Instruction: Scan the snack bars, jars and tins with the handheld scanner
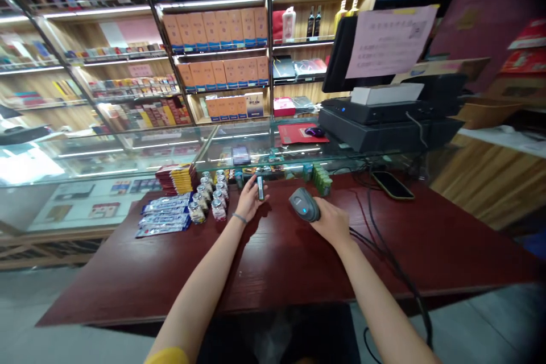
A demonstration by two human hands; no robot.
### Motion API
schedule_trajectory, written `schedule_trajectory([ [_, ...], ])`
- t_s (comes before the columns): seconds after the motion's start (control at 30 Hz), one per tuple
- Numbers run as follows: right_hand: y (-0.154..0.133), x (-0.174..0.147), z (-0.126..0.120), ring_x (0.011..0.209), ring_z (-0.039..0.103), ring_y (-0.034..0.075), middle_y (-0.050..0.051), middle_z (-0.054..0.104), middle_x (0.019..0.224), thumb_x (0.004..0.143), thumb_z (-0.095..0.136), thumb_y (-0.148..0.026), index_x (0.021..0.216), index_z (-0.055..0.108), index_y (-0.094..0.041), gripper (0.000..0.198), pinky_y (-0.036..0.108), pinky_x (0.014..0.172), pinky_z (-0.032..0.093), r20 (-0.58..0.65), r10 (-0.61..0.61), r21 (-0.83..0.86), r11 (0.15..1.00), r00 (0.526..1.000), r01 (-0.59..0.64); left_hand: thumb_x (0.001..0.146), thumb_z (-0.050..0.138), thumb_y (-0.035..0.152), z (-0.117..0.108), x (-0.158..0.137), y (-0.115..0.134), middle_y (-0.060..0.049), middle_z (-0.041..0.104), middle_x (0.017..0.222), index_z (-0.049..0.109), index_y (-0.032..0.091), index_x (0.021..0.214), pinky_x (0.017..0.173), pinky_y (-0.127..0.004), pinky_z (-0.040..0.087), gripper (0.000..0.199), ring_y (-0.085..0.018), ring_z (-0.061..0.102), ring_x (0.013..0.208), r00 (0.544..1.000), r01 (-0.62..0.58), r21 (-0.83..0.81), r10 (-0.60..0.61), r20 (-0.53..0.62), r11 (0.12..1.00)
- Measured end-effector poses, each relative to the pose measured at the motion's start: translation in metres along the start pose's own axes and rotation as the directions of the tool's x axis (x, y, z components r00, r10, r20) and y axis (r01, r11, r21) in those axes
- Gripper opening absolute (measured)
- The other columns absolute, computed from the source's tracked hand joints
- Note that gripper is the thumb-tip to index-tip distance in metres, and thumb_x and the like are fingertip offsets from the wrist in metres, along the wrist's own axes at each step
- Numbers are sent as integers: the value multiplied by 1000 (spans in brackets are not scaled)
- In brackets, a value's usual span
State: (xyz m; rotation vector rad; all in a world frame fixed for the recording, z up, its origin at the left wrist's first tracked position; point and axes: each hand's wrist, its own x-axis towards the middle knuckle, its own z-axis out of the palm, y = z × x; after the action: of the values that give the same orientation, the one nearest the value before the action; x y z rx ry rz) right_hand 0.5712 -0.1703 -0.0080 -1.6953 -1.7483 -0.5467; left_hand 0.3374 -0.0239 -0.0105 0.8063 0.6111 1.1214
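A small slim pack point(260, 187), pale with a dark stripe, is held upright in my left hand point(248, 202), above the dark red desk point(273, 273). My right hand point(335, 222) grips a grey barcode scanner point(304, 205) with a small blue light on top; its head points left toward the pack. Just left of my left hand stand two rows of small jars point(207, 196) with silvery lids. Behind the scanner is a row of small green packs point(321, 179). The print on the held pack is too small to read.
Blue-and-white packets point(165, 214) and stacked red-and-yellow boxes point(176, 179) lie at the left. A phone point(392, 185) and black cables point(384, 244) are at the right. Behind the desk, a glass counter point(251, 131) carries a mouse point(314, 131) and a monitor point(339, 54).
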Motion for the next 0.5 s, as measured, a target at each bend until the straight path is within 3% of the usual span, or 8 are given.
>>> schedule_trajectory([
  [0.23,-26,-10,14,74,69,19,6,74,93,78,57,-26,115,58,-15,39,28,64,40,166,-265,72,964,950,257,83,69,28,-40,-16,8,-5,59,125,52,33,132,82,-36,58,52,-19,63,105,999,-48,22,48,-9,999],
  [0.5,-39,-12,13,68,68,19,5,72,83,76,54,-24,114,56,-11,40,29,63,40,171,-376,145,924,911,354,82,70,33,-45,-14,2,-6,61,114,55,28,128,85,-38,57,49,-21,62,107,992,-122,87,122,-3,989],
])
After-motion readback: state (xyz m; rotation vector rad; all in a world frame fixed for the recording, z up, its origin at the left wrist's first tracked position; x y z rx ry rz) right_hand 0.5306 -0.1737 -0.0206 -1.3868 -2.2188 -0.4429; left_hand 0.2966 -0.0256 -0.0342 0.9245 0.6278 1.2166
